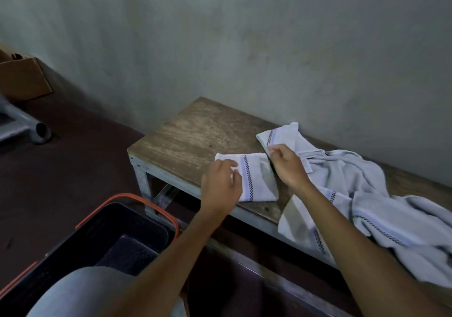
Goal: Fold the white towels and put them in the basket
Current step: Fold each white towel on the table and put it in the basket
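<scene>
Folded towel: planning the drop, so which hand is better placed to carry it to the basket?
Probably left: the left hand holds the folded towel at its end nearer the basket. The right hand is farther, by the unfolded towels.

I see a wooden bench (190, 133) with a worn, scuffed brown top, set on a pale metal frame (143, 177) with a bolted corner leg. Right behind the bench rises a grey-green wall (244, 35), blotched with faint stains. A dark reddish-brown floor (73, 150) spreads left of the bench. Well left of the bench, by the wall, sits a cardboard box (24, 79). Somewhat closer to the bench, a grey metal tube (36, 129) lies on the floor, its open end turned toward the bench.
</scene>
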Demonstrator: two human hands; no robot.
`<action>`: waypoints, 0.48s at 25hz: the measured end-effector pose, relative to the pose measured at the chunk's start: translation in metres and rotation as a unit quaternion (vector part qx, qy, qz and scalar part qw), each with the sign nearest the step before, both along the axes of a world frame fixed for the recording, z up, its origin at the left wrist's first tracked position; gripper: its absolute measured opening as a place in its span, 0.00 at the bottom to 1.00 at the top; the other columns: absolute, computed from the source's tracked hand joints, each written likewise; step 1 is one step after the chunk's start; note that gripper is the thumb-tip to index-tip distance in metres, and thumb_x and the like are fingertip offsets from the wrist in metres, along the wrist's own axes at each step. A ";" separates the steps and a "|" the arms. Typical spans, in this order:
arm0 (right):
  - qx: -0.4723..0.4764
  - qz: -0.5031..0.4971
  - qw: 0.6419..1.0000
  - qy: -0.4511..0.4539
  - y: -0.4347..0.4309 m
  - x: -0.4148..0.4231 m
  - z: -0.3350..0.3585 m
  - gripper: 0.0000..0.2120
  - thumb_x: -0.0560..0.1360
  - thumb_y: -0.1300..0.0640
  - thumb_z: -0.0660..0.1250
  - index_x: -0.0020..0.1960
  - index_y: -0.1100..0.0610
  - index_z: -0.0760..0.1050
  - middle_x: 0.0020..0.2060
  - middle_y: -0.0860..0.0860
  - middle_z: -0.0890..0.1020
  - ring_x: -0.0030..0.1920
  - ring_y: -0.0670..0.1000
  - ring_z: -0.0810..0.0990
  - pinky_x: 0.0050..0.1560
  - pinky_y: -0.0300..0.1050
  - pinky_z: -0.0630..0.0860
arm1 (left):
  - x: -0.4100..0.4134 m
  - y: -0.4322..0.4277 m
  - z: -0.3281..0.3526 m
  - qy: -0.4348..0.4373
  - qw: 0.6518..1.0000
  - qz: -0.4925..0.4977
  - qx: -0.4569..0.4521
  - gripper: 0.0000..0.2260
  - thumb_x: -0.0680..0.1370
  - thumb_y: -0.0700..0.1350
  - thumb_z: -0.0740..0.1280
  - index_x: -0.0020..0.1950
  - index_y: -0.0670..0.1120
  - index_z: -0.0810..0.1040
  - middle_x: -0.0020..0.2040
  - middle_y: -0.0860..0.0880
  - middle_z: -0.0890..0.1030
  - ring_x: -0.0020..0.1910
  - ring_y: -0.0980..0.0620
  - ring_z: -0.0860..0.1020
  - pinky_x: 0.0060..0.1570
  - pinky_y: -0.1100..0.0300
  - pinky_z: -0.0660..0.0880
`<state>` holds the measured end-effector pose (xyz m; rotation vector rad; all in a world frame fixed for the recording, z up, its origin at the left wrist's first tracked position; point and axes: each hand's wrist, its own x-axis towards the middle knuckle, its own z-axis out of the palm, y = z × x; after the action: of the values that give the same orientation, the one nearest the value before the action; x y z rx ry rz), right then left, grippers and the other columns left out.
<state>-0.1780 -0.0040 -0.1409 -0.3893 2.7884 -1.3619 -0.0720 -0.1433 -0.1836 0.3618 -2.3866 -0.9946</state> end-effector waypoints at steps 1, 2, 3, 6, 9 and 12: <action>0.037 -0.004 0.999 0.002 0.014 0.003 0.001 0.10 0.79 0.56 0.59 0.54 0.58 0.77 0.48 0.51 0.80 0.49 0.49 0.76 0.49 0.40 0.68 | -0.019 0.006 0.002 -0.058 0.994 -0.054 -0.077 0.20 0.77 0.53 0.52 0.63 0.46 0.72 0.61 0.45 0.75 0.61 0.46 0.72 0.59 0.50 0.69; 0.065 0.000 0.998 -0.012 0.026 0.007 -0.001 0.09 0.78 0.57 0.61 0.50 0.58 0.78 0.43 0.51 0.80 0.45 0.49 0.77 0.46 0.40 0.70 | -0.038 0.010 0.002 -0.131 0.977 -0.101 -0.136 0.22 0.79 0.53 0.51 0.69 0.46 0.67 0.69 0.45 0.69 0.69 0.45 0.65 0.66 0.48 0.63; 0.081 0.010 0.996 -0.041 0.034 0.011 -0.006 0.08 0.77 0.58 0.61 0.47 0.58 0.79 0.38 0.51 0.80 0.40 0.49 0.78 0.41 0.38 0.71 | -0.054 0.011 -0.001 -0.196 0.954 -0.137 -0.179 0.23 0.81 0.54 0.50 0.74 0.46 0.60 0.75 0.45 0.60 0.74 0.46 0.56 0.70 0.46 0.56; 0.090 0.044 0.984 -0.146 0.040 0.023 -0.019 0.08 0.76 0.59 0.63 0.43 0.61 0.78 0.28 0.53 0.77 0.25 0.46 0.76 0.23 0.32 0.66 | -0.082 -0.001 -0.019 -0.285 0.903 -0.184 -0.265 0.26 0.81 0.58 0.45 0.77 0.50 0.47 0.78 0.48 0.44 0.77 0.46 0.42 0.73 0.42 0.42; 0.075 0.069 0.977 -0.186 0.022 0.026 -0.029 0.07 0.75 0.55 0.66 0.45 0.60 0.78 0.27 0.53 0.77 0.26 0.48 0.74 0.22 0.35 0.65 | -0.095 -0.031 -0.022 -0.291 0.886 -0.189 -0.308 0.26 0.80 0.60 0.44 0.77 0.53 0.45 0.78 0.49 0.43 0.77 0.48 0.42 0.73 0.43 0.41; 0.013 0.068 0.978 -0.198 -0.003 0.027 -0.030 0.09 0.74 0.53 0.68 0.53 0.54 0.78 0.28 0.50 0.76 0.27 0.46 0.73 0.22 0.34 0.66 | -0.096 -0.070 -0.021 -0.276 0.892 -0.177 -0.311 0.27 0.81 0.60 0.47 0.77 0.52 0.47 0.78 0.51 0.47 0.77 0.51 0.45 0.73 0.46 0.43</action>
<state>-0.1511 -0.0075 -0.1710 -0.2665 2.4065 -1.2161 -0.1680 -0.2133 -0.2045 -0.0551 -3.2009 -0.2012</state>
